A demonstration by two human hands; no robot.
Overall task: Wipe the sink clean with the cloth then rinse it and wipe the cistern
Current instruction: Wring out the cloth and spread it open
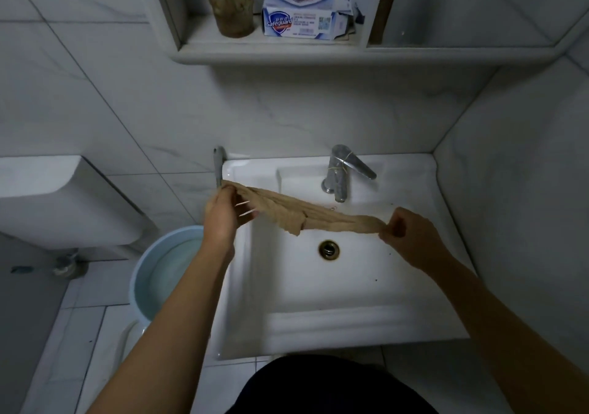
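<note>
A tan cloth (296,214) is stretched in the air above the white sink (350,321). My left hand (224,211) grips its left end over the sink's left rim. My right hand (409,233) pinches its right end over the basin, to the right of the drain (329,249). A loose fold of cloth hangs down in the middle. The chrome tap (339,173) stands behind the cloth, and no water runs from it. The white cistern (63,200) is mounted on the wall at the left.
A light blue basin of water (165,273) stands on the floor left of the sink. A grey handle (219,166) leans at the sink's back left corner. The shelf (271,51) above holds a brown cup (234,7) and soap boxes (306,15). Tiled walls close in on the right.
</note>
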